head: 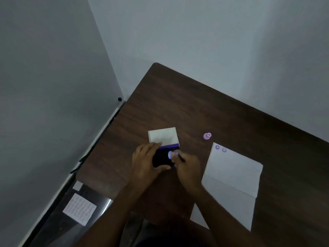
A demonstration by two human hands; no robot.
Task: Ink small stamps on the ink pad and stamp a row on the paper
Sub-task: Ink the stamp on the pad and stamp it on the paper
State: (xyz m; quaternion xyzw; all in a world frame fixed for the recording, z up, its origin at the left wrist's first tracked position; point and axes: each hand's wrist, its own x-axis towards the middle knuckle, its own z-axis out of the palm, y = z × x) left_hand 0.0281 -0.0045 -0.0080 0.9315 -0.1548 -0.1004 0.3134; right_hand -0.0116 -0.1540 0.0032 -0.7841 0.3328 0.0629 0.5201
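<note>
An ink pad [162, 157] with a dark inked face and a raised white lid [162, 136] lies mid-table. My left hand [146, 163] grips the pad's left side and front edge. My right hand [187, 166] pinches a small blue-purple stamp [171, 154] lying tilted on the pad's right part. To the right lies a white folded sheet of paper [233, 175], bearing two blue round face prints [220, 148] at its top left corner. A second pink-purple stamp [207, 136] lies on the table just beyond the paper.
The dark wooden table [195, 107] stands in a corner of grey walls. On the floor at lower left lie a white sheet with rows of round marks [80, 208] and a small white piece [77, 185].
</note>
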